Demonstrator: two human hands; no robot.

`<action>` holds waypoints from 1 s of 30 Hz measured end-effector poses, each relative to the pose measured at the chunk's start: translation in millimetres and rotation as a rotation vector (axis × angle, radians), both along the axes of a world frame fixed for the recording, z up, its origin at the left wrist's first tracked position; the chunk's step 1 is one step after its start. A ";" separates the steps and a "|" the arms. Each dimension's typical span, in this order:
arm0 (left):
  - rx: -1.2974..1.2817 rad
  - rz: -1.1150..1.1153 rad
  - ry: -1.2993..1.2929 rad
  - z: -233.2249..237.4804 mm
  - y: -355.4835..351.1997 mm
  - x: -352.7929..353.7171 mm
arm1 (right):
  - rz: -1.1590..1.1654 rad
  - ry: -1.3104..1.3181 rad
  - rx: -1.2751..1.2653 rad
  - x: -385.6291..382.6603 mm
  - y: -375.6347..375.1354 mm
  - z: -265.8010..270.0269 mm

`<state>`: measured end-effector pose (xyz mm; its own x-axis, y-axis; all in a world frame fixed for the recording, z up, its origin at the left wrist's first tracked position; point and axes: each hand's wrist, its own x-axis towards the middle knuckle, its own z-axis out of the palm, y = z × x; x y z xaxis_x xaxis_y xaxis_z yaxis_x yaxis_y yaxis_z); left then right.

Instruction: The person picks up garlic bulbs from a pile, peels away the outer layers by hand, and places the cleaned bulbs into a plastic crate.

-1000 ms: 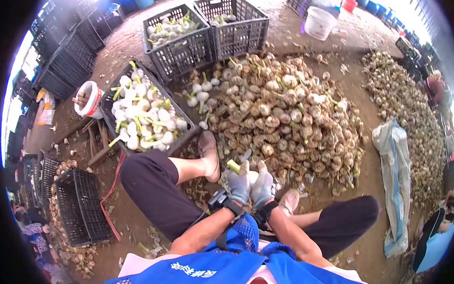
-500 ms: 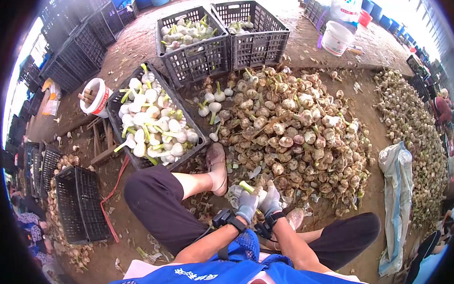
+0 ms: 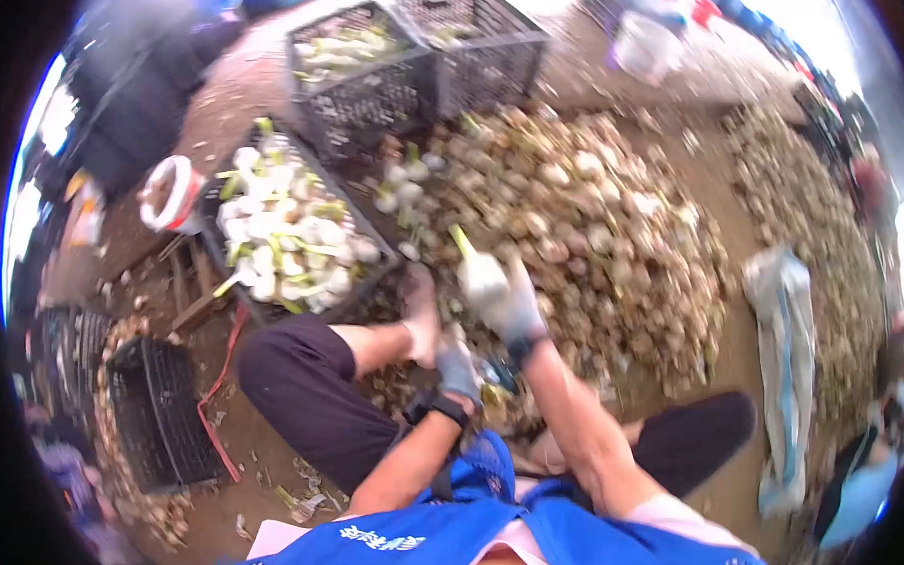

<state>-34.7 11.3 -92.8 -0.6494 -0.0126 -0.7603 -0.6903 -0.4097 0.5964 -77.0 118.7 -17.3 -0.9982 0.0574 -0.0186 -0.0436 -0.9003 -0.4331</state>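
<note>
My right hand (image 3: pixel 516 307), in a pale glove, is raised forward and grips a peeled white garlic bulb (image 3: pixel 479 274) with a short green stalk pointing up-left. My left hand (image 3: pixel 456 367), also gloved, stays low between my knees beside my bare foot; blur hides whether it holds anything. A big heap of unpeeled garlic (image 3: pixel 583 237) lies on the ground just ahead. To the left, a black crate (image 3: pixel 365 274) holds several peeled white bulbs (image 3: pixel 279 237).
Two more dark crates (image 3: pixel 420 67) stand beyond the heap, one with peeled bulbs. A white bucket (image 3: pixel 171 193) sits left of the near crate, an empty black crate (image 3: pixel 164 412) lower left. A second garlic row (image 3: pixel 822 226) and a grey sack (image 3: pixel 783 344) lie to the right.
My right hand has lifted away from the left, carrying the peeled bulb up and forward. The left hand stayed low. The view has swung and blurred.
</note>
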 end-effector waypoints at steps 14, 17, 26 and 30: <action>0.290 -0.548 0.101 46.9 10.3 18.3 | -1.014 -1.374 1.443 176.9 182.4 -15.1; 0.236 -0.647 0.068 37.4 19.4 29.4 | -1.142 -1.334 1.610 172.9 225.2 13.0; 0.281 -0.689 0.225 68.9 23.9 39.4 | -0.917 -1.035 1.892 147.4 233.4 35.3; 0.540 -0.582 0.062 28.2 27.8 35.1 | -0.635 -0.962 2.054 143.4 168.2 -12.1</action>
